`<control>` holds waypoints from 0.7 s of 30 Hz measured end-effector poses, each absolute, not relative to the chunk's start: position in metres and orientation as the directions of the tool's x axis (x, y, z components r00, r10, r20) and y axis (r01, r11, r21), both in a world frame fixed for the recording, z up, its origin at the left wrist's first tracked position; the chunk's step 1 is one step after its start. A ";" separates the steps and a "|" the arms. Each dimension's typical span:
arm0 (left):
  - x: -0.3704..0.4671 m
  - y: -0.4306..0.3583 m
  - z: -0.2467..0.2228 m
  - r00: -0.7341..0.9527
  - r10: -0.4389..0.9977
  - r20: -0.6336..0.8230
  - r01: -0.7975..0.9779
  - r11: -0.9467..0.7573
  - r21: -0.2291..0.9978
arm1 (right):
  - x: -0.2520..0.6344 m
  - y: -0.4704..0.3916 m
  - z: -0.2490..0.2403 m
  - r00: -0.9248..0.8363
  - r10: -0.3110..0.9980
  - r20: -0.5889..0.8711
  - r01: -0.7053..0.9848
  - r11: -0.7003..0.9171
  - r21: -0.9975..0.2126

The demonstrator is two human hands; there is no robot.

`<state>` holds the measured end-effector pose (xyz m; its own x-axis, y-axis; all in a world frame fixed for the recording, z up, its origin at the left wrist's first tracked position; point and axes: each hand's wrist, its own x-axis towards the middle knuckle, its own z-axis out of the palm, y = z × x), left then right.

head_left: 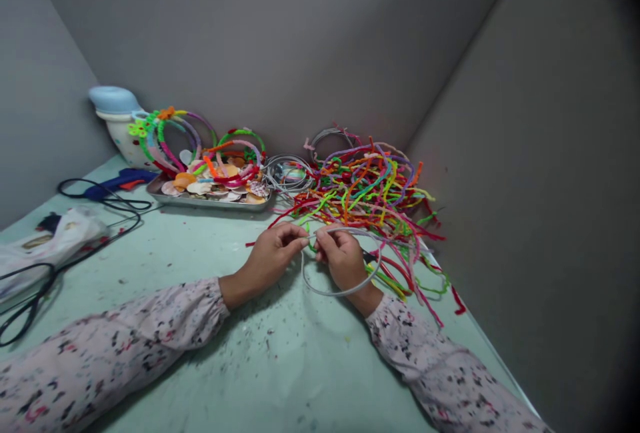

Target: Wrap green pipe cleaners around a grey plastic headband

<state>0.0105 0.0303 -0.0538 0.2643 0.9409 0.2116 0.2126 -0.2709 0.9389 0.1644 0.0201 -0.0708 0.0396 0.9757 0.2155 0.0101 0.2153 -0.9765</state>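
Both hands are close together over the table, with a grey wire ring (pixel 331 294) between them. My left hand (pixel 270 256) pinches the ring's wire at its left side, thumb against forefinger. Just across a small gap, my right hand (pixel 344 261) pinches the wire too, and the loop hangs around in front of that hand and wrist. A short bright green pipe cleaner (pixel 311 246) shows between the fingertips; whether it is wrapped on the wire I cannot tell. Right behind the hands lies a tangled heap of coloured pipe cleaners (pixel 370 183).
A metal tray (pixel 215 204) holds shells and several pipe-cleaner-covered rings. Beside it lie coiled grey wires (pixel 287 173). Red-handled pliers (pixel 400 270) are partly hidden by my right hand. At left are a blue-lidded container (pixel 117 120), black cable (pixel 125 203) and plastic bag (pixel 75 233).
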 end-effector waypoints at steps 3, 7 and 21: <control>0.010 0.031 -0.056 0.259 0.947 0.188 0.221 -0.247 0.943 | 0.164 0.021 -0.072 0.075 0.963 0.258 0.034 0.257 -0.966; 0.009 0.032 -0.059 0.243 0.951 0.190 0.228 -0.246 0.942 | 0.166 0.021 -0.072 0.089 0.962 0.259 0.039 0.256 -0.966; 0.009 0.033 -0.058 0.276 0.940 0.201 0.286 -0.280 0.916 | 0.166 0.020 -0.072 0.093 0.971 0.218 0.058 0.214 -0.975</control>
<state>0.0087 0.0326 -0.0580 0.2763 0.9398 0.2010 0.2860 -0.2800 0.9164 0.1657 0.0202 -0.0718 0.0933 0.9714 0.2183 0.0576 0.2136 -0.9752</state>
